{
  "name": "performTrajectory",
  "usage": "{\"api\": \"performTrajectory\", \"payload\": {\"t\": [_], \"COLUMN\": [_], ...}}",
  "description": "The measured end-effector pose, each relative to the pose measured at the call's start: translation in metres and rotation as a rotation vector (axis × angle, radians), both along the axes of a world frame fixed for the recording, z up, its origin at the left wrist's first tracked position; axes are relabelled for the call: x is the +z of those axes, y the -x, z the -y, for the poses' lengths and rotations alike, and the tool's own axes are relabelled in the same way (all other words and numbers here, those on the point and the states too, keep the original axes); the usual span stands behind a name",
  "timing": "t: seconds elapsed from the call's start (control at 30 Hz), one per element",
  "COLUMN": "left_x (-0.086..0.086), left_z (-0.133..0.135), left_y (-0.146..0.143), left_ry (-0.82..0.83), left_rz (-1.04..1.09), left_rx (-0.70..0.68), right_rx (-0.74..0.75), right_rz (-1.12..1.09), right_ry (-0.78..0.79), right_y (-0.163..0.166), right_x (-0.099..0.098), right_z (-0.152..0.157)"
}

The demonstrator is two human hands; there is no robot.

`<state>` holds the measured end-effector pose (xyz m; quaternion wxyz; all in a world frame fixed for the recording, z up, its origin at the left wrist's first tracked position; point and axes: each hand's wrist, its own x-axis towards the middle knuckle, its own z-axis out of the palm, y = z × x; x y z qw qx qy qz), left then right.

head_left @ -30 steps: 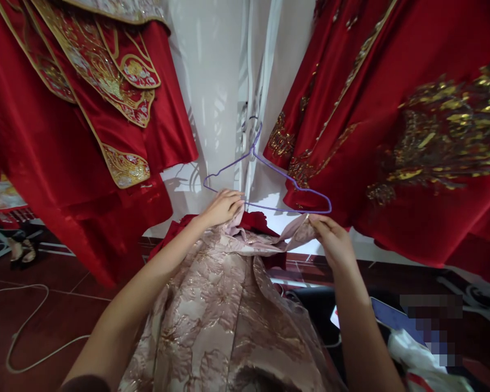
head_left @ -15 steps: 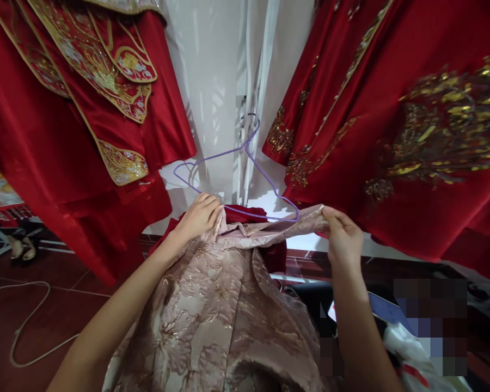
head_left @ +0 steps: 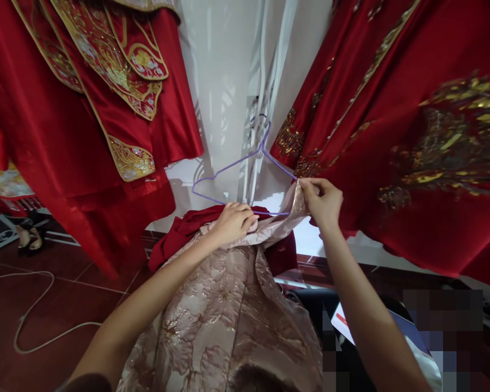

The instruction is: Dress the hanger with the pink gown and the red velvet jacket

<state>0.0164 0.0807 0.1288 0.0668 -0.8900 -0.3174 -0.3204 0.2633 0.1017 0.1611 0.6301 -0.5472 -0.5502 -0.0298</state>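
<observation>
A pinkish-beige brocade dress (head_left: 212,305) with a shiny leaf pattern hangs down in front of me. My left hand (head_left: 234,222) is closed on its upper edge near the middle, beside the hanger's bottom bar. Higher up on the right, my right hand (head_left: 320,200) pinches a strip of the same dress and holds it against the right shoulder of a purple wire hanger (head_left: 237,161). That end of the hanger is hidden by the cloth and fingers. The hanger's left shoulder is bare, and its hook is up by a white metal frame.
Red embroidered garments hang at left (head_left: 142,109) and right (head_left: 359,163). Dark red cloth (head_left: 175,239) lies behind the dress. A pale cable (head_left: 20,326) curls over the tiled floor, near high-heeled shoes (head_left: 32,239). Bags sit at lower right, partly blurred out.
My right hand has moved up and left, bringing the dress edge onto the hanger's right shoulder. My left hand has shifted right along the edge. The view has turned slightly.
</observation>
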Motion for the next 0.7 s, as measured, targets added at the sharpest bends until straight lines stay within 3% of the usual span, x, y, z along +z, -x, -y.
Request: {"api": "performTrajectory", "payload": {"t": [0.17,0.23,0.33,0.43,0.53,0.7], "left_x": [0.013,0.023,0.031,0.022,0.003,-0.017], "left_z": [0.008,0.003,-0.013,-0.035,-0.054,-0.072], "left_y": [0.006,0.024,0.063,0.104,0.133,0.152], "left_ry": [-0.036,-0.044,-0.041,0.1,0.229,0.233], "left_rz": [0.065,0.161,0.349,0.42,0.444,0.629], "left_rx": [0.02,0.059,0.251,0.513,0.64,0.518], "right_rx": [-0.008,0.009,0.043,0.081,0.104,0.166], "right_rz": [0.081,0.112,0.123,0.103,0.086,0.06], "right_ry": [-0.071,-0.086,-0.097,-0.09,-0.092,-0.057], "right_y": [0.009,0.007,0.0,-0.006,-0.009,-0.016], "right_x": [-0.006,-0.008,-0.005,-0.002,0.0,0.005], "right_z": [-0.012,-0.012,-0.015,-0.02,-0.024,-0.022]}}
